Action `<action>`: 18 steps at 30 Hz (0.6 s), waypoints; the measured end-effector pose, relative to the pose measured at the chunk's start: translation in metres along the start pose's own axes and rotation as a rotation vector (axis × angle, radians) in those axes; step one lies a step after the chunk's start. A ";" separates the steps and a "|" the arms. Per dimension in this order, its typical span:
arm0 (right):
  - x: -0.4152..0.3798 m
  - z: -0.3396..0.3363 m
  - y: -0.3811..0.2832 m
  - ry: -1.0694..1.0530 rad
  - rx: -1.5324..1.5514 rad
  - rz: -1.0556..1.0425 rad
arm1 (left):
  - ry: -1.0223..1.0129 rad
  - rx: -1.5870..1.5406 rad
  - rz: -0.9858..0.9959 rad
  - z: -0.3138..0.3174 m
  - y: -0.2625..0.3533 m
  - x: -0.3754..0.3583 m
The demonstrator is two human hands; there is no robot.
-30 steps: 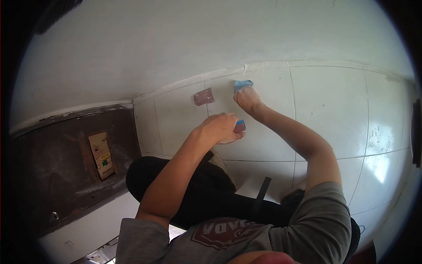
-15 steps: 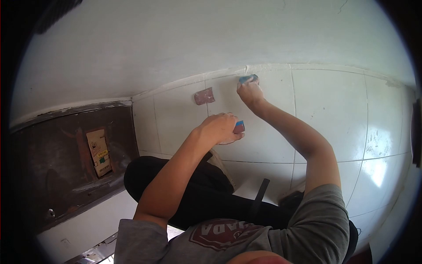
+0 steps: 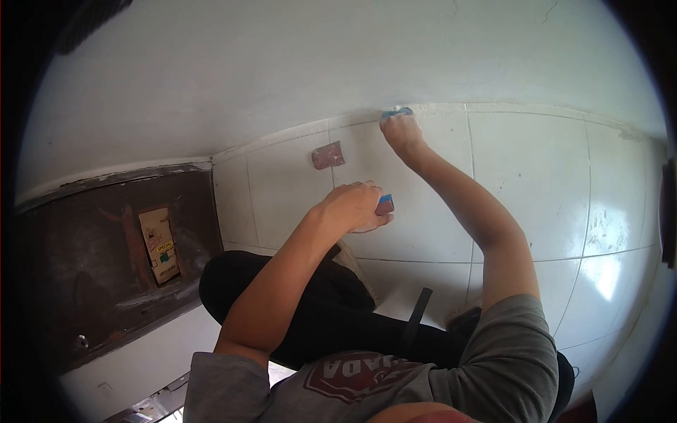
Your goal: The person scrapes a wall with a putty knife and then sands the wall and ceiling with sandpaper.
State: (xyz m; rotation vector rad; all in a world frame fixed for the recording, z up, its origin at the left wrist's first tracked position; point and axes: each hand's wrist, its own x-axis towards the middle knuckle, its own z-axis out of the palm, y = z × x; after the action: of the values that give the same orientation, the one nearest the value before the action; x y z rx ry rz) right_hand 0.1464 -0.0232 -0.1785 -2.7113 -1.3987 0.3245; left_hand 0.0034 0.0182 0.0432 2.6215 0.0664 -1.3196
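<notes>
My right hand (image 3: 403, 135) is closed round a small blue tool (image 3: 397, 113), whose far edge meets the seam where the white wall joins the tiles. Too little of this tool shows to tell its kind. Nearer my body, my left hand (image 3: 358, 206) grips a block with a blue edge and a reddish-brown face (image 3: 384, 206); its fingers curl round it above the tiles. A reddish-brown sheet (image 3: 328, 155) with pale smears lies on the tiles, beyond my left hand and to the left of my right hand.
The white wall (image 3: 282, 63) rises along the far side of the tiled floor (image 3: 529, 169). On the left stands a dark brown panel (image 3: 92, 247) with a piece of printed cardboard (image 3: 159, 243) on it. My bent legs are near the tiles at the bottom.
My right hand has moved a little farther away, bringing the blue tool up to the wall's base. My left hand and the sheet have hardly moved.
</notes>
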 end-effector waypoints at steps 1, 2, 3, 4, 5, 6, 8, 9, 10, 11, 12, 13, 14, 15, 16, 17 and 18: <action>0.003 -0.001 0.003 -0.007 0.021 0.009 | 0.000 0.001 0.001 0.001 -0.001 0.000; 0.005 -0.001 0.006 -0.014 0.040 0.019 | 0.001 0.002 0.004 0.000 -0.001 0.001; 0.006 0.000 0.007 0.024 0.053 0.011 | -0.003 0.001 -0.006 0.000 -0.001 0.001; 0.006 0.003 0.009 0.060 0.064 0.003 | -0.007 0.000 -0.016 -0.001 0.000 0.000; 0.006 0.005 0.009 0.096 0.077 -0.005 | -0.012 -0.003 -0.026 -0.001 0.000 0.000; 0.006 0.007 0.008 0.076 0.050 0.000 | -0.006 -0.005 -0.020 0.000 0.000 0.000; 0.009 0.009 0.003 0.038 -0.004 0.007 | 0.008 -0.009 -0.013 0.001 0.000 0.000; 0.011 0.016 -0.001 0.060 -0.066 0.035 | 0.003 -0.009 -0.013 0.000 0.000 -0.001; 0.012 0.025 -0.007 0.081 -0.128 0.064 | -0.004 -0.010 -0.013 -0.001 0.000 -0.001; 0.013 0.034 -0.010 0.102 -0.191 0.094 | -0.010 -0.010 -0.010 -0.001 0.000 -0.001; 0.008 0.029 -0.012 0.085 -0.181 0.104 | -0.009 -0.008 -0.006 0.000 0.000 0.000; 0.004 0.023 -0.014 0.070 -0.171 0.115 | -0.008 -0.004 -0.002 0.002 -0.002 0.002; 0.002 0.017 -0.016 0.055 -0.160 0.125 | -0.006 -0.001 0.002 0.003 -0.003 0.002; 0.003 0.024 -0.015 0.084 -0.157 0.121 | 0.000 -0.006 0.002 0.003 -0.003 0.001; 0.003 0.030 -0.013 0.114 -0.155 0.118 | 0.007 -0.009 0.004 0.002 -0.003 0.000; 0.003 0.037 -0.011 0.144 -0.154 0.115 | 0.014 -0.013 0.005 0.002 -0.002 0.000; 0.001 0.040 -0.009 0.179 -0.143 0.128 | 0.008 -0.014 0.004 0.001 -0.002 -0.001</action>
State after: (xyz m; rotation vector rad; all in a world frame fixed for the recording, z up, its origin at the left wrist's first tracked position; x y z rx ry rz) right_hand 0.1309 -0.0179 -0.2166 -2.8664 -1.2492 -0.0131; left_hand 0.0020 0.0196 0.0428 2.6142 0.0705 -1.3027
